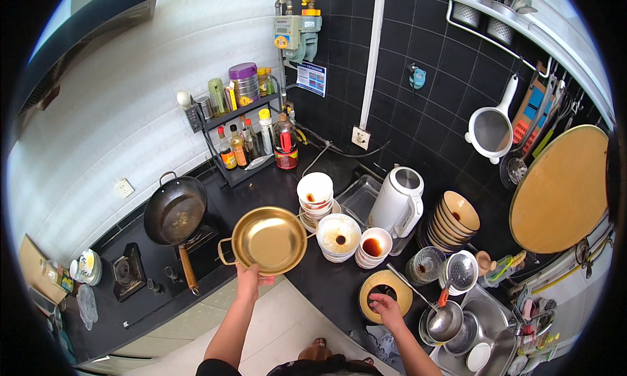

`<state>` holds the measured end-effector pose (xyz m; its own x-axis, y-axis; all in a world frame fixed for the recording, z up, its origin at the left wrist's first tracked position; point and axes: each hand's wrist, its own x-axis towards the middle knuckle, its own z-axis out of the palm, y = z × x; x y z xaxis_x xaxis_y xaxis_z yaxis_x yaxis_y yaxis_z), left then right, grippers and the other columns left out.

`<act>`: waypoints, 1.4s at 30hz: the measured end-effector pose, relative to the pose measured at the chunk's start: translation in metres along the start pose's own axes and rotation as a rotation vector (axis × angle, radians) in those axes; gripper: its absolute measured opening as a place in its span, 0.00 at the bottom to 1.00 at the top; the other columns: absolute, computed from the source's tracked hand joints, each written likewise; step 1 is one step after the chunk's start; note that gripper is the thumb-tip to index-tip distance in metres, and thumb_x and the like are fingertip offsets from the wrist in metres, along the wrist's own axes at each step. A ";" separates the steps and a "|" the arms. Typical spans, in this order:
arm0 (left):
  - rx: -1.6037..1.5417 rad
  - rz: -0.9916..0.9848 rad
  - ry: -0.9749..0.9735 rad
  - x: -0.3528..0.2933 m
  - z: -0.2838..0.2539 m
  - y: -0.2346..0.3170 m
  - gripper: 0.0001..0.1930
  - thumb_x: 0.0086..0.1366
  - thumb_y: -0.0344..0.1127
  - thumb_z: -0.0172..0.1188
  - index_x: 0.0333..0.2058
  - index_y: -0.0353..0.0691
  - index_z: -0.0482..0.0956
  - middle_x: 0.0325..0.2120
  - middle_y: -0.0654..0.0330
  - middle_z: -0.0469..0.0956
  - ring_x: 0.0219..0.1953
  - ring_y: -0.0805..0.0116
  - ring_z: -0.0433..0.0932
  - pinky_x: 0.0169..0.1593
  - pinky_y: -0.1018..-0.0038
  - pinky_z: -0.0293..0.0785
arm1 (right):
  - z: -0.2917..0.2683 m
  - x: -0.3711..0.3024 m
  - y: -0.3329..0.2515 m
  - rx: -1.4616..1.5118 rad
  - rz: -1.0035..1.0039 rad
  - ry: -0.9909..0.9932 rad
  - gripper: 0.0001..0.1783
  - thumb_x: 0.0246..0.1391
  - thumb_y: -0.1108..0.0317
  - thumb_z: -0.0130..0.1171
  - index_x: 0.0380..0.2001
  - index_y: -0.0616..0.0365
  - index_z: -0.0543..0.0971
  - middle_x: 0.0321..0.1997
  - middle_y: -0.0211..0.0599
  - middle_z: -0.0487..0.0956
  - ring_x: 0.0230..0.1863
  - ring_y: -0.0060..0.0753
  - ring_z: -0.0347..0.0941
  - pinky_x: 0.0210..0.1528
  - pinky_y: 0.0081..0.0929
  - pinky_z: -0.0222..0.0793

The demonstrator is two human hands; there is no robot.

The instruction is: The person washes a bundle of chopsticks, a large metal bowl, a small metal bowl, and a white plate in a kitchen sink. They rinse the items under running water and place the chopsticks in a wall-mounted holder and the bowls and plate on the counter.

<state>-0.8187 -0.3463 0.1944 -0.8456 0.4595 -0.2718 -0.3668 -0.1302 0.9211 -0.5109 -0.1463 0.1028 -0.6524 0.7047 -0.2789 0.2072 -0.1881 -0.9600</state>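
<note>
My left hand (248,279) grips the near rim of a shallow gold-coloured pan (269,239) with two small side handles, held level above the black counter's edge. My right hand (386,307) rests its fingers inside a tan bowl (385,295) with a dark inside, standing on the counter near the sink. Between the two stand stacks of white bowls (338,236) with brown sauce stains, and another white stack (315,194) stands behind the pan.
A black wok (175,212) sits on the gas hob at left. A bottle rack (243,133), a white kettle (399,202), a stack of tan bowls (456,218), a steel ladle (445,319) and the sink (491,327) crowd the counter. A round wooden board (560,190) leans at right.
</note>
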 end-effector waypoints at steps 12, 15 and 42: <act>0.439 0.256 -0.358 -0.051 0.132 -0.006 0.31 0.50 0.20 0.37 0.55 0.44 0.45 0.29 0.51 0.71 0.11 0.70 0.69 0.13 0.78 0.68 | -0.048 -0.045 0.002 0.056 -0.032 0.176 0.12 0.51 0.74 0.49 0.41 0.59 0.72 0.41 0.31 0.74 0.37 0.23 0.71 0.35 0.18 0.66; 0.437 0.227 -0.401 -0.057 0.157 -0.017 0.32 0.50 0.20 0.38 0.55 0.45 0.45 0.35 0.49 0.70 0.16 0.68 0.71 0.14 0.78 0.70 | -0.060 -0.058 0.006 0.037 -0.027 0.223 0.12 0.51 0.73 0.49 0.41 0.59 0.72 0.41 0.31 0.74 0.38 0.23 0.71 0.36 0.19 0.66; 0.892 1.478 -0.390 0.002 0.201 -0.020 0.31 0.47 0.22 0.50 0.53 0.36 0.54 0.50 0.50 0.62 0.34 0.55 0.72 0.38 0.68 0.71 | -0.068 -0.068 0.009 0.051 -0.095 0.313 0.12 0.51 0.75 0.48 0.40 0.60 0.71 0.41 0.32 0.74 0.37 0.24 0.71 0.34 0.20 0.67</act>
<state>-0.7347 -0.1660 0.2315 -0.0622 0.5924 0.8032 0.9620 -0.1789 0.2064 -0.4155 -0.1494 0.1141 -0.4093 0.8954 -0.1752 0.1142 -0.1402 -0.9835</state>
